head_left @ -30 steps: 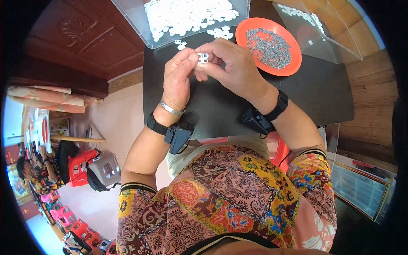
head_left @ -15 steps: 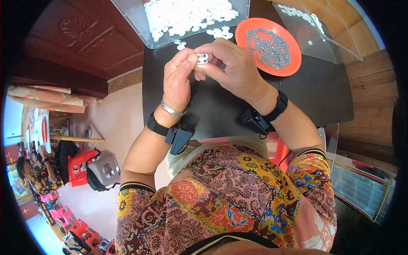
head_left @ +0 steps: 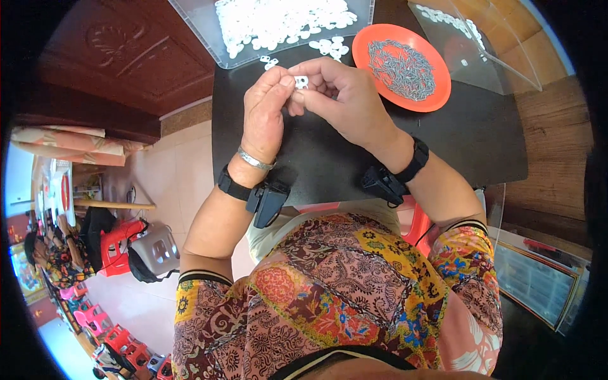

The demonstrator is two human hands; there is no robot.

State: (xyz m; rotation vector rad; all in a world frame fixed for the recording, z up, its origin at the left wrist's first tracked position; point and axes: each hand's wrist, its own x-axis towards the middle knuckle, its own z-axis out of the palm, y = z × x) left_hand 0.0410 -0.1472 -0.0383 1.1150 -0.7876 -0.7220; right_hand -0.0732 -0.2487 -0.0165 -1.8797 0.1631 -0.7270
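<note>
A small white plastic piece with dark round holes [head_left: 301, 82] is held over the dark table. My left hand [head_left: 263, 114] pinches its left side between thumb and fingers. From the other side, my right hand [head_left: 348, 95] has thumb and forefinger closed on the same piece. Fingers cover much of it, so whether anything sits in its holes cannot be made out. Just beyond my left fingertips lie a few loose white pieces [head_left: 268, 62]. Right of my right hand is an orange-red oval plate [head_left: 363, 52] bearing many thin grey metal pins or screws [head_left: 408, 73].
A clear plastic bin [head_left: 221, 50] heaped with white pieces stands at the far edge. More white pieces [head_left: 330, 47] lie beside it. At far right is a clear tray [head_left: 506, 69] with a few pieces. Left are a stool [head_left: 155, 250] and another person [head_left: 60, 259].
The white piece has tilted between my fingers, showing less of its holed face. Both hands stay nearly in place, still closed on it.
</note>
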